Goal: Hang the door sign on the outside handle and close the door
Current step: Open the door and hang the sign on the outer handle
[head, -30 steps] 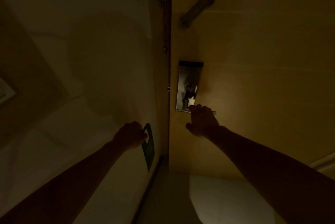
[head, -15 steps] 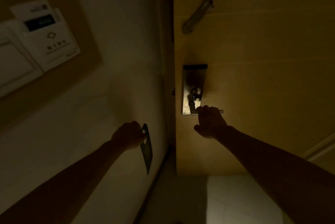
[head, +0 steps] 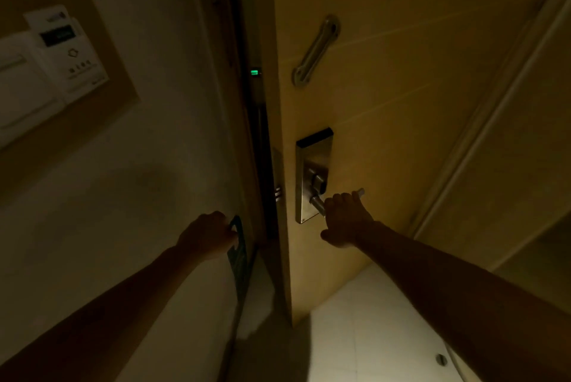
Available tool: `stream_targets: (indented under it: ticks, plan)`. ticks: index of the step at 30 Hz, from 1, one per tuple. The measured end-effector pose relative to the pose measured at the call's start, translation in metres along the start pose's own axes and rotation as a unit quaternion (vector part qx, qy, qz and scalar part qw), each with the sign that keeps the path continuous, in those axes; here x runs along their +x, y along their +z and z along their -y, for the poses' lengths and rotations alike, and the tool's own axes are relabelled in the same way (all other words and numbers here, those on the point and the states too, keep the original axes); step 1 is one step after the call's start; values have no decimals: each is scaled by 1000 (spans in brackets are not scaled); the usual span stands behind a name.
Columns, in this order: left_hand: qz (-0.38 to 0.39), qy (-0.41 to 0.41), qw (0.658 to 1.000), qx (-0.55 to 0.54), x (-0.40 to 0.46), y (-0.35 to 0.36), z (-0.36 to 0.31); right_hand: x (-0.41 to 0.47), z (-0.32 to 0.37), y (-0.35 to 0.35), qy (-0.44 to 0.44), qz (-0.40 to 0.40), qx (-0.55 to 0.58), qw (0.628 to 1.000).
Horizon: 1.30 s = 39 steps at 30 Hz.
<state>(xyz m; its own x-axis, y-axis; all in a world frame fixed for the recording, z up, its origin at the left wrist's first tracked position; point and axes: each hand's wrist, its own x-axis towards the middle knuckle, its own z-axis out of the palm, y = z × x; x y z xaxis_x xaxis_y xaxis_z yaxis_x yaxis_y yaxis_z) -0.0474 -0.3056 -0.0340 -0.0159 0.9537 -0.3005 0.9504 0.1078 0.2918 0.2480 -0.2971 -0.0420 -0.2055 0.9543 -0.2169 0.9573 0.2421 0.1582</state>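
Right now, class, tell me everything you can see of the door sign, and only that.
The door sign is a thin, flat, dark hanger, greenish as far as the dim light shows, seen nearly edge-on. Its rounded top has a hook-shaped cutout. It hangs upright from the left hand, which grips its top, with the long lower part dangling free. It sits beside the door frame, left of the gap at the door's edge, and is not yet on any handle. Any print on it is too dark to read.
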Motion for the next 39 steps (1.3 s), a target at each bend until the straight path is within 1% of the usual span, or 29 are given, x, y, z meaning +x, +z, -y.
stream_targets:
  ticks: [2, 3, 5, 7, 10, 12, 15, 19, 23, 27, 35, 39]
  plan:
    - [12, 18, 1000, -7, -14, 10, -8, -27, 0, 4, 29, 12, -8, 999]
    - [18, 26, 1000, -5, -19, 15, -11, -37, -1, 8, 39, 14, 8, 999]
    - [23, 61, 998, 13, -32, 28, -17, -65, -6, 16, 67, 24, 77, 995]
    - [19, 89, 996, 19, -40, 36, -20, -86, -12, 24, 88, 19, 103, 991]
    - [37, 137, 989, 40, -59, 50, -38, -129, -25, 41, 124, 4, 91, 988]
    - [44, 151, 986, 51, -66, 56, -49, -147, -31, 50, 143, -2, 127, 981]
    - [51, 176, 982, 55, -83, 58, -77, -187, -47, 57, 181, -10, 180, 967]
    - [52, 201, 977, 53, -115, 71, -125, -239, -79, 69, 205, 15, 211, 956]
    - [49, 230, 969, 78, -147, 86, -168, -284, -101, 74, 233, 40, 295, 926]
    - [55, 252, 963, 78, -179, 100, -209, -324, -121, 84, 242, 42, 338, 909]
    - [72, 283, 952, 94, -206, 115, -269, -382, -181, 99, 285, -7, 442, 851]
    - [78, 296, 947, 97, -212, 125, -297, -403, -204, 106, 326, -38, 476, 816]
